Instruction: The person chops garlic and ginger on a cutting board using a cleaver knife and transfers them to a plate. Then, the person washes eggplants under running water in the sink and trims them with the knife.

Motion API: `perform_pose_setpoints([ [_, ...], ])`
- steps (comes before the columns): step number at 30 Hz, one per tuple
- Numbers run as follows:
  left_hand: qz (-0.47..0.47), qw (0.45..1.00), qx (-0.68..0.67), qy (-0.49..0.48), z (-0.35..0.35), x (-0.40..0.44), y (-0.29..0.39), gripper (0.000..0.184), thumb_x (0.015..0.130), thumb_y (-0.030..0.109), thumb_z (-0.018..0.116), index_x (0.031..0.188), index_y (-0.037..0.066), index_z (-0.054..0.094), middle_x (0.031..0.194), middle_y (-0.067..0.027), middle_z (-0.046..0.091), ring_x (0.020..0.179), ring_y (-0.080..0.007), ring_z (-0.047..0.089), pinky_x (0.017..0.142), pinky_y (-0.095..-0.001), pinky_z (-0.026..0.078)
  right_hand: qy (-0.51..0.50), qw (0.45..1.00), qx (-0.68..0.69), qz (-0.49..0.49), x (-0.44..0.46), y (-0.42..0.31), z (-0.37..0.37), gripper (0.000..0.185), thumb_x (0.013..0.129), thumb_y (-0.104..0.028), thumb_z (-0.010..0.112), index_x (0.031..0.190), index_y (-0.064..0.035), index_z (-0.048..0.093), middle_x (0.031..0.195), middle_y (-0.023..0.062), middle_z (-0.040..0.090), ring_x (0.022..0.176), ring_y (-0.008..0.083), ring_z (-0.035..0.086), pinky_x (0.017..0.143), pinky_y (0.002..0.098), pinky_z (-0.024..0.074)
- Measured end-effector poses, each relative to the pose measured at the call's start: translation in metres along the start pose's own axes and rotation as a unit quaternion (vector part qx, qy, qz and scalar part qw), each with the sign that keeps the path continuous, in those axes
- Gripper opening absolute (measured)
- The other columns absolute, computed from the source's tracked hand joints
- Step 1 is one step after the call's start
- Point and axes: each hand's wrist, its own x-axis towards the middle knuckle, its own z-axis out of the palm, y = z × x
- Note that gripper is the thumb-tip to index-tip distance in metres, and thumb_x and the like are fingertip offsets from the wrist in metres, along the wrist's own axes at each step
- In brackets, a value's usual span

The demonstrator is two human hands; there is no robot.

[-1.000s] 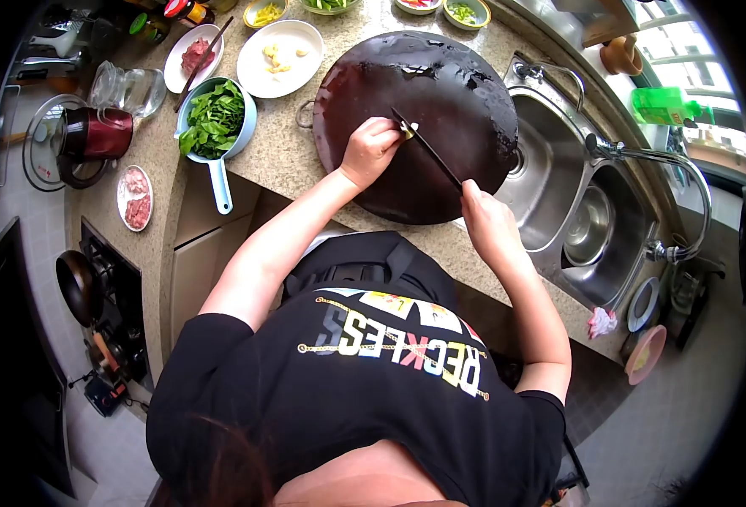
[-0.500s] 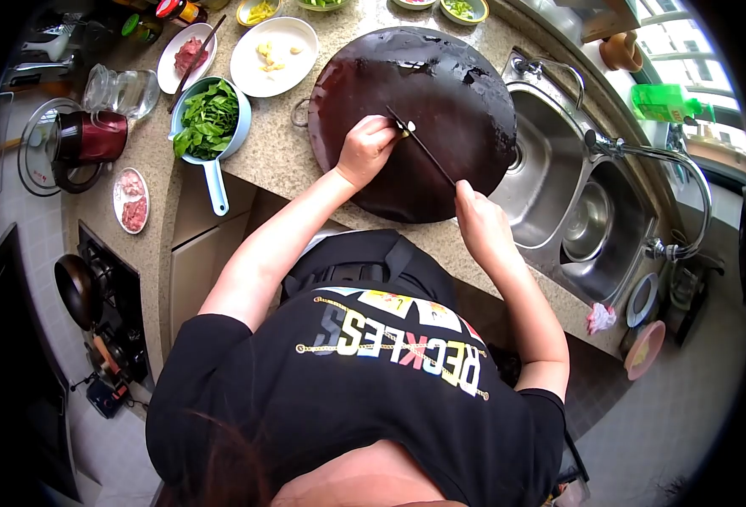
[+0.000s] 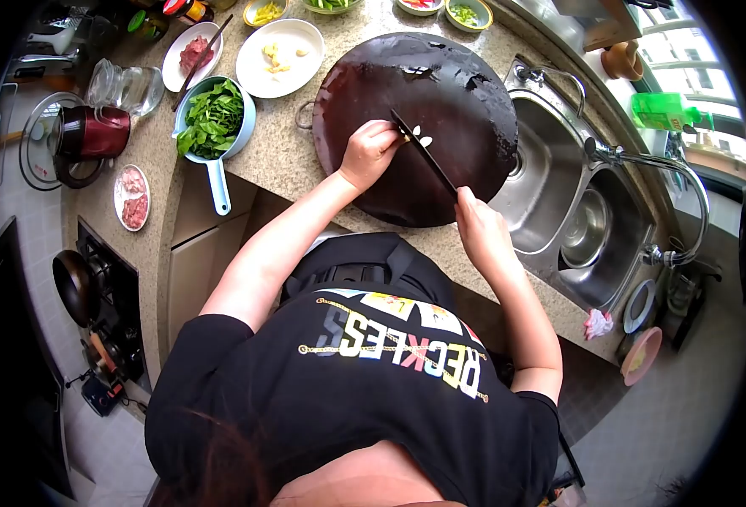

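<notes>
A large round dark chopping board (image 3: 364,84) lies on the counter in front of me. My right hand (image 3: 483,228) is wrapped around the handle of a dark-bladed knife (image 3: 432,160), which slants up and left across the board. At the blade's far end, the fingers of my left hand (image 3: 368,157) pinch a small garlic clove, mostly hidden by fingertips and blade. Thin white garlic slices (image 3: 424,140) lie just right of the blade. Left of the board, a white plate (image 3: 305,38) carries several pale cloves.
A blue handled strainer (image 3: 218,190) of green leaves stands left of the board. Beyond it are a plate of red meat (image 3: 194,52) with chopsticks across it and a dish of minced meat (image 3: 135,207). A double sink (image 3: 542,160) adjoins on the right; small bowls stand behind.
More white slices now show beside the blade, and the knife has turned so more of its blade is visible. Both hands stay in nearly the same place.
</notes>
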Motion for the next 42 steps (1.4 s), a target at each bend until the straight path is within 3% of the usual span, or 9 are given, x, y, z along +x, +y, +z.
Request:
perform_pose_setpoints([
  [4, 0.002, 1.0, 0.007, -0.012, 0.0, -0.003, -0.002, 0.011, 0.069, 0.0, 0.07, 0.079, 0.002, 0.065, 0.083, -0.0111, 0.063, 0.08, -0.0295, 0.062, 0.07, -0.0364, 0.051, -0.037, 0.999, -0.026, 0.022, 0.007, -0.001, 0.005, 0.01, 0.09, -0.009, 0.048, 0.092, -0.0023, 0.04, 0.074, 0.0224, 0.058, 0.071, 0.0433, 0.06, 0.059, 0.0511, 0.0473],
  [8, 0.007, 1.0, 0.014, -0.015, -0.001, -0.001, -0.001, 0.012, 0.068, -0.001, 0.068, 0.08, 0.001, 0.065, 0.084, -0.0113, 0.064, 0.081, -0.0297, 0.062, 0.071, -0.0365, 0.051, 0.002, 0.999, -0.033, 0.01, 0.023, 0.014, 0.04, 0.009, 0.09, -0.008, 0.048, 0.091, -0.0024, 0.041, 0.073, 0.0216, 0.059, 0.07, 0.0415, 0.061, 0.059, 0.0498, 0.0494],
  [19, 0.004, 1.0, 0.01, -0.002, 0.0, -0.001, -0.001, 0.009, 0.07, -0.001, 0.068, 0.079, 0.002, 0.065, 0.084, -0.011, 0.065, 0.08, -0.0292, 0.063, 0.071, -0.0358, 0.051, -0.01, 1.0, 0.003, 0.014, 0.001, -0.003, 0.001, 0.011, 0.092, -0.01, 0.047, 0.093, -0.0024, 0.039, 0.072, 0.023, 0.058, 0.07, 0.0449, 0.06, 0.059, 0.053, 0.046],
  [24, 0.002, 1.0, 0.003, -0.015, -0.001, -0.002, -0.002, 0.01, 0.07, -0.001, 0.066, 0.08, 0.002, 0.064, 0.084, -0.0117, 0.064, 0.083, -0.0305, 0.062, 0.073, -0.0371, 0.051, -0.032, 0.999, -0.005, 0.033, 0.013, 0.002, 0.018, 0.011, 0.091, -0.01, 0.047, 0.092, -0.0022, 0.039, 0.071, 0.0232, 0.058, 0.071, 0.0452, 0.059, 0.06, 0.0532, 0.0459],
  [29, 0.0, 1.0, 0.004, -0.002, -0.003, 0.0, 0.001, 0.011, 0.07, -0.001, 0.066, 0.08, 0.002, 0.066, 0.084, -0.0111, 0.065, 0.082, -0.0293, 0.063, 0.073, -0.0363, 0.052, 0.01, 1.0, 0.013, 0.013, 0.025, 0.011, 0.042, 0.011, 0.092, -0.01, 0.047, 0.093, -0.0026, 0.04, 0.071, 0.0223, 0.058, 0.07, 0.0437, 0.06, 0.06, 0.0524, 0.0461],
  [35, -0.002, 1.0, 0.008, 0.0, 0.0, -0.002, -0.003, 0.011, 0.069, -0.002, 0.066, 0.079, 0.002, 0.066, 0.082, -0.0103, 0.065, 0.079, -0.0284, 0.064, 0.071, -0.0355, 0.052, 0.027, 0.999, 0.028, -0.007, 0.008, 0.0, 0.014, 0.013, 0.091, -0.011, 0.049, 0.093, -0.0034, 0.038, 0.071, 0.0219, 0.057, 0.071, 0.0438, 0.059, 0.06, 0.0526, 0.0452],
  [42, 0.001, 1.0, 0.006, 0.007, 0.0, -0.001, -0.001, 0.01, 0.07, -0.002, 0.065, 0.078, 0.003, 0.066, 0.082, -0.0104, 0.065, 0.079, -0.0287, 0.064, 0.07, -0.0354, 0.052, -0.022, 0.999, 0.025, 0.019, 0.006, 0.002, 0.011, 0.014, 0.091, -0.011, 0.049, 0.093, -0.0033, 0.038, 0.071, 0.0225, 0.057, 0.073, 0.0444, 0.059, 0.061, 0.0528, 0.0446],
])
